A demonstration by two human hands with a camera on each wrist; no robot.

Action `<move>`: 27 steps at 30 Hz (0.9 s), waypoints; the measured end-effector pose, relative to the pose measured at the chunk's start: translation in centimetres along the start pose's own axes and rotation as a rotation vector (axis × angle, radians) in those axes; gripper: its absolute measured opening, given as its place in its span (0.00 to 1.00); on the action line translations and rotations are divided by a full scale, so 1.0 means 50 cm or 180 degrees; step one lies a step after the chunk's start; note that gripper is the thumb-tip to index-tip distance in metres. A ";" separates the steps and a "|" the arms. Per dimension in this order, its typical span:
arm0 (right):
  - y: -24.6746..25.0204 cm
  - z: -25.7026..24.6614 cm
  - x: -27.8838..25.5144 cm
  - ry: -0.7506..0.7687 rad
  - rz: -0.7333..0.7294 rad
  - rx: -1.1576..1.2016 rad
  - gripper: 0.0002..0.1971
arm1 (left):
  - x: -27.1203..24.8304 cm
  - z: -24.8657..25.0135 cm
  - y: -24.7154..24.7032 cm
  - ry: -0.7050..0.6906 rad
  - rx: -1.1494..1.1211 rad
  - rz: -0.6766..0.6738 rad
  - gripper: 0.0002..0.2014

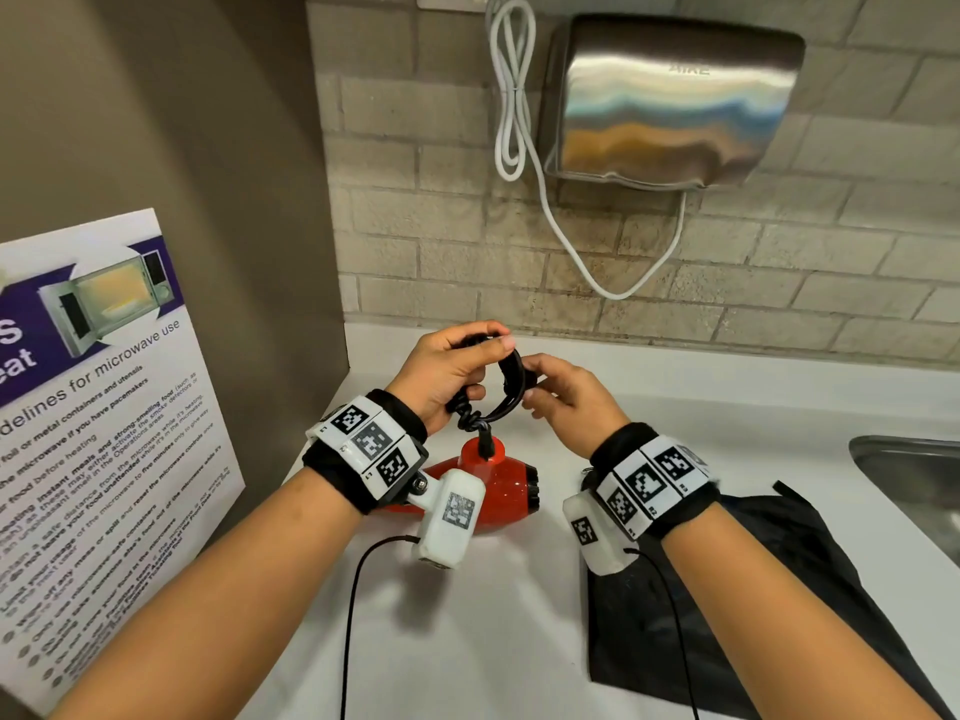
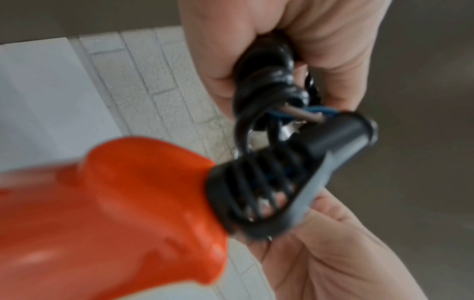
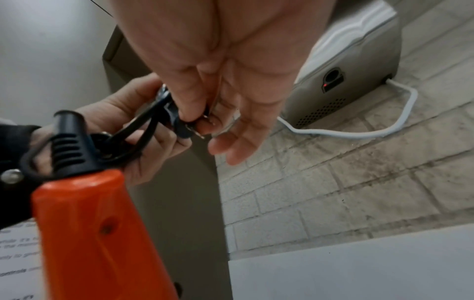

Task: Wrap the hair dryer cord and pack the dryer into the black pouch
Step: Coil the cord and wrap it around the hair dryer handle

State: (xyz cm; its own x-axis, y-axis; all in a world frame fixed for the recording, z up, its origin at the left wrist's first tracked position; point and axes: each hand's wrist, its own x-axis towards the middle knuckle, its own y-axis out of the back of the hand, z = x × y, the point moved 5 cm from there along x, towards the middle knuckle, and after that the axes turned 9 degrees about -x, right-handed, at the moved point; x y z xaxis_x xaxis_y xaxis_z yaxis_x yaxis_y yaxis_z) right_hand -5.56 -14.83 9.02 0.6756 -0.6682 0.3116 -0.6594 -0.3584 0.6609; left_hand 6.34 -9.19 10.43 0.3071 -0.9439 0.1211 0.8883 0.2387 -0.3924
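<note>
The red hair dryer (image 1: 498, 485) lies on the white counter (image 1: 493, 615) with its handle end (image 3: 84, 223) pointing up at my hands. Its black cord (image 1: 506, 384) is gathered into a small coiled bundle (image 2: 266, 89) just above the handle. My left hand (image 1: 447, 371) grips the bundle from the left, fingers curled over its top. My right hand (image 1: 561, 392) pinches the plug end (image 3: 184, 125) of the cord between thumb and forefinger, its other fingers loose. The black pouch (image 1: 727, 605) lies flat on the counter under my right forearm.
A steel hand dryer (image 1: 670, 101) with a white cable (image 1: 514, 90) hangs on the brick wall behind. A microwave guidelines poster (image 1: 93, 433) leans at the left. A steel sink (image 1: 914, 480) sits at the right edge. Thin black wrist-camera wires (image 1: 353, 615) trail toward me.
</note>
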 end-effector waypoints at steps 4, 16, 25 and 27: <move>0.014 0.019 -0.001 -0.0154 0.0419 0.0098 0.15 | 0.001 -0.002 -0.005 -0.0027 0.0222 0.0098 0.07; -0.132 0.140 -0.053 -0.0687 -0.1748 -0.1324 0.42 | -0.004 -0.009 -0.011 0.0098 0.0123 -0.0020 0.07; -0.186 0.166 -0.012 -0.0640 -0.1742 -0.1893 0.39 | -0.012 -0.023 -0.031 0.0170 0.0259 -0.0344 0.09; -0.182 0.174 -0.010 -0.0869 -0.1669 -0.2010 0.39 | -0.008 -0.014 -0.023 -0.0013 0.0457 -0.0277 0.09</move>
State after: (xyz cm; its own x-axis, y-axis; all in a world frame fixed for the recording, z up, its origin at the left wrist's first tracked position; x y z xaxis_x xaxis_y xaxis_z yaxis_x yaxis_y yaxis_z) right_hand -2.75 -16.90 -3.09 0.6849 -0.6802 -0.2613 0.0768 -0.2891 0.9542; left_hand 4.95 -9.23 10.18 0.2281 -0.9616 0.1527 0.9512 0.1865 -0.2459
